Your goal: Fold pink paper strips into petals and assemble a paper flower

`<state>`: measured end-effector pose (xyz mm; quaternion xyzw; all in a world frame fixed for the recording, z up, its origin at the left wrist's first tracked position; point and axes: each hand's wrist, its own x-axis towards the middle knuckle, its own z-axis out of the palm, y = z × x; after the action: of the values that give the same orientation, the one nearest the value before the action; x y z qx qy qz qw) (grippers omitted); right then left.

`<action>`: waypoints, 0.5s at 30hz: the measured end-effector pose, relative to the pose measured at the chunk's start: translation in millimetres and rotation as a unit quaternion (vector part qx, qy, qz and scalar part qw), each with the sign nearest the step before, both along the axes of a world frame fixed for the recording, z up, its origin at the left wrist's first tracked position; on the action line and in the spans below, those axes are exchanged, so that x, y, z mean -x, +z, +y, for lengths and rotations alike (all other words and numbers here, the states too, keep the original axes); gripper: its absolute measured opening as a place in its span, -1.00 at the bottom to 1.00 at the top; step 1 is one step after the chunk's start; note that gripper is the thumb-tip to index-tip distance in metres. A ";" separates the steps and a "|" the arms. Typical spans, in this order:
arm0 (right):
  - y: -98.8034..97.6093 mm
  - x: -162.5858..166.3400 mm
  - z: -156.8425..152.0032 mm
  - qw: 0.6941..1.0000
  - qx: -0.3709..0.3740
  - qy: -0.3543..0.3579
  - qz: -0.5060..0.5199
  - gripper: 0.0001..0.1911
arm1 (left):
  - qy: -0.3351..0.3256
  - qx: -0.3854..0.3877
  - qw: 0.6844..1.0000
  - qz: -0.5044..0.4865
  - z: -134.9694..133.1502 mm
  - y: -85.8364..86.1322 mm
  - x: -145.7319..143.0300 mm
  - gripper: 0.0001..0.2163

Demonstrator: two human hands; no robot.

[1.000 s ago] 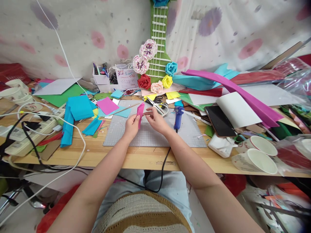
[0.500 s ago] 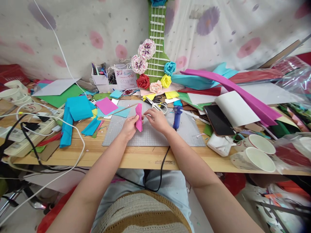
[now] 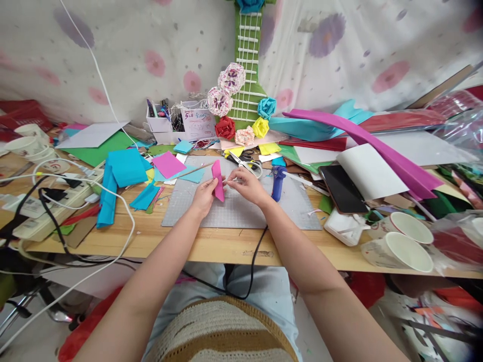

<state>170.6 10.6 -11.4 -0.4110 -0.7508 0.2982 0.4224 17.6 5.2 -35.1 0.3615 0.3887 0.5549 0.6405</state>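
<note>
With our left hand [image 3: 206, 197] we are holding a folded magenta paper [image 3: 218, 182] between thumb and fingers, above the gray cutting mat [image 3: 184, 212]. Our right hand [image 3: 247, 187] is hovering just to the right of this paper; its fingers are forming a narrow pinch, but we cannot tell if they are gripping something. Farther right, a blue glue gun [image 3: 278, 184] is lying, and scissors [image 3: 245, 163] are resting at the mat's far side.

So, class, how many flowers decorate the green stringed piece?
7: blue flower at the top; two patterned flowers at left; second blue flower at right; red flower, peach flower and yellow flower along the bottom. More may be hidden above.
</note>
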 end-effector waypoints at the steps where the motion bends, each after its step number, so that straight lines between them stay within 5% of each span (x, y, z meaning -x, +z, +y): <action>1: -0.6 2.1 -0.8 1.000 0.003 -0.001 -0.001 -0.90 | -0.003 -0.005 1.000 0.003 -0.7 -0.2 -1.1 -0.80; 15: -0.7 8.3 -5.1 0.992 -0.039 -0.062 -0.106 -0.92 | -0.053 0.002 0.997 0.049 -4.8 -3.8 -2.3 -0.76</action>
<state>162.3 5.6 -12.1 -0.4692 -0.7755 0.1964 0.3740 19.9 0.4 -38.8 0.4070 0.4006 0.5014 0.6499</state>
